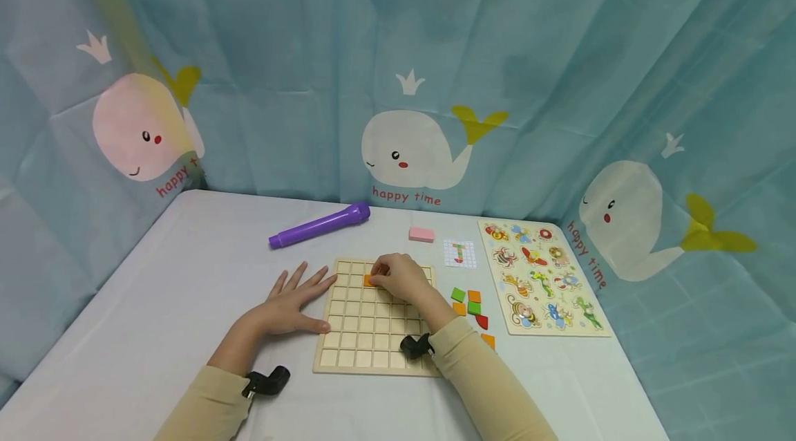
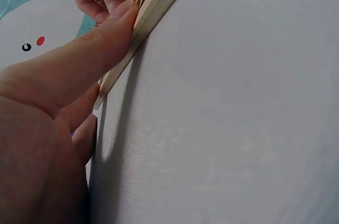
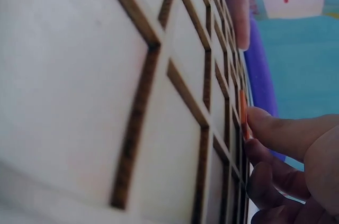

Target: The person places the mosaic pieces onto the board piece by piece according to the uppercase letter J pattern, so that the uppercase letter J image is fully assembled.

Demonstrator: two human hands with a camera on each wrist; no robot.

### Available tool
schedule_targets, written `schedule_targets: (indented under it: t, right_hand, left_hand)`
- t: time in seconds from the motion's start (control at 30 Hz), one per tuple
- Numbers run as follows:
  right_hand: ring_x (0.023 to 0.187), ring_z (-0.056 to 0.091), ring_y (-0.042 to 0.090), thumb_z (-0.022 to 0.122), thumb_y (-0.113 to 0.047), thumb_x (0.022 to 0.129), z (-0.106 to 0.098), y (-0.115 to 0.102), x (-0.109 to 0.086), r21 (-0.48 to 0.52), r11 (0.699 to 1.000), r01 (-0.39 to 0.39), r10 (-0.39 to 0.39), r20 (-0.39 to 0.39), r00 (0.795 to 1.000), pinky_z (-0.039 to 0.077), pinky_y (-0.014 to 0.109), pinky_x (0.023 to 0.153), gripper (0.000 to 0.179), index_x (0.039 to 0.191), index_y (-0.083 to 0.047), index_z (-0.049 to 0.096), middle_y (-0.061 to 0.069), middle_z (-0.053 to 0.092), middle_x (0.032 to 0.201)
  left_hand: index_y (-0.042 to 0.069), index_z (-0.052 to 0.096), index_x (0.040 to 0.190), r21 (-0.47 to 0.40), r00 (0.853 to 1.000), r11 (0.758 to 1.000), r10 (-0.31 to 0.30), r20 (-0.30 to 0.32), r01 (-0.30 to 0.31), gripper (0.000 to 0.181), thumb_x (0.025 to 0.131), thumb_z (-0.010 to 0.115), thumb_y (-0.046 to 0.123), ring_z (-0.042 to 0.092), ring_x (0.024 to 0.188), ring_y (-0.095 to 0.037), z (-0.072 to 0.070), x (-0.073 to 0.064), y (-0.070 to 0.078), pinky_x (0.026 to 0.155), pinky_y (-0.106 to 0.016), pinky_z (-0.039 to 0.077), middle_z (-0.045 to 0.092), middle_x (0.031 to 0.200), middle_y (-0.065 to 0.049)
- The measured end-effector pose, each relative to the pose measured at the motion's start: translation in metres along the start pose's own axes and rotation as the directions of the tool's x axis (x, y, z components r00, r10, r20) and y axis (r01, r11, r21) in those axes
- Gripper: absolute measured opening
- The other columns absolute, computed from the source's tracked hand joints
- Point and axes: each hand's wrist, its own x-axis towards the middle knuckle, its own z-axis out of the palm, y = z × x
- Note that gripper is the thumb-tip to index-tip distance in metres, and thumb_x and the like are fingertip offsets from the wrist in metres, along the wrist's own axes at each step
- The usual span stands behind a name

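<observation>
A wooden grid board (image 1: 348,341) of square recesses lies on the white table. My right hand (image 1: 403,278) is over its upper part, thumb and curled fingers pinching an orange square tile (image 1: 368,280) at a cell in the upper rows. In the right wrist view the orange tile (image 3: 243,108) shows as a thin edge beside the thumb, low against the grid. My left hand (image 1: 287,308) lies at the board's left side with fingers spread, thumb and fingertip touching the frame. The left wrist view has the left thumb (image 2: 108,38) along the board's edge (image 2: 151,17).
Green, orange and red loose tiles (image 1: 475,307) lie right of the board. Behind them are a pattern card (image 1: 460,254) and a pink block (image 1: 421,234). A purple toy microphone (image 1: 320,225) lies at the back; an insect-and-animal puzzle board (image 1: 541,282) is at the right.
</observation>
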Motion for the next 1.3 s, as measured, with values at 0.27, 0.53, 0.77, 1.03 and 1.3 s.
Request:
schedule_targets:
  t: [0.27, 0.53, 0.77, 1.03, 1.3]
  right_hand:
    - [0.077, 0.061, 0.008, 0.073, -0.033, 0.094, -0.009, -0.002, -0.010, 0.047, 0.999, 0.008, -0.007, -0.012, 1.000, 0.051, 0.027, 0.064, 0.014, 0.101, -0.021, 0.073, -0.010, 0.068, 0.088]
    - [0.079, 0.061, 0.011, 0.073, -0.029, 0.094, -0.027, 0.003, -0.022, 0.099, 0.995, 0.025, -0.018, -0.070, 0.997, 0.054, 0.030, 0.069, 0.017, 0.105, -0.017, 0.075, -0.009, 0.070, 0.090]
    - [0.076, 0.062, 0.013, 0.074, -0.025, 0.094, -0.045, 0.016, -0.035, 0.166, 0.986, 0.030, -0.009, -0.125, 0.992, 0.055, 0.030, 0.066, 0.016, 0.105, -0.014, 0.075, -0.006, 0.070, 0.090]
    - [0.075, 0.061, 0.013, 0.076, -0.025, 0.092, -0.056, 0.031, -0.051, 0.186, 0.982, -0.031, 0.062, -0.158, 0.985, 0.054, 0.030, 0.065, 0.013, 0.103, -0.018, 0.075, -0.007, 0.069, 0.091]
    - [0.075, 0.061, 0.013, 0.076, -0.025, 0.092, -0.063, 0.043, -0.064, 0.216, 0.976, -0.035, 0.079, -0.195, 0.978, 0.053, 0.031, 0.063, 0.015, 0.103, -0.016, 0.075, -0.007, 0.070, 0.092]
  left_hand:
    - [0.025, 0.030, 0.160, -0.009, 1.000, 1.000, -0.011, -0.002, 0.011, 0.104, 0.077, 0.075, 0.067, -0.009, 0.154, -0.046, 0.001, -0.001, -0.001, 0.119, -0.067, -0.014, 0.017, 0.170, -0.009]
    - [0.025, 0.031, 0.160, -0.013, 1.000, 1.000, -0.024, -0.007, 0.023, 0.104, 0.076, 0.075, 0.067, -0.008, 0.154, -0.046, 0.002, -0.002, 0.000, 0.120, -0.066, -0.014, 0.017, 0.170, -0.009]
    - [0.025, 0.031, 0.160, -0.011, 1.000, 1.000, -0.016, -0.013, 0.016, 0.104, 0.076, 0.076, 0.067, -0.008, 0.154, -0.046, 0.003, -0.001, -0.001, 0.120, -0.066, -0.013, 0.017, 0.170, -0.009]
    - [0.024, 0.031, 0.160, -0.010, 1.000, 1.000, -0.019, -0.016, 0.019, 0.105, 0.075, 0.076, 0.067, -0.008, 0.154, -0.046, 0.002, 0.000, 0.000, 0.120, -0.067, -0.013, 0.018, 0.169, -0.009]
    - [0.025, 0.031, 0.160, 0.001, 1.000, 1.000, -0.020, -0.014, 0.020, 0.106, 0.075, 0.075, 0.068, -0.008, 0.155, -0.045, 0.002, 0.001, -0.001, 0.120, -0.066, -0.014, 0.017, 0.170, -0.009]
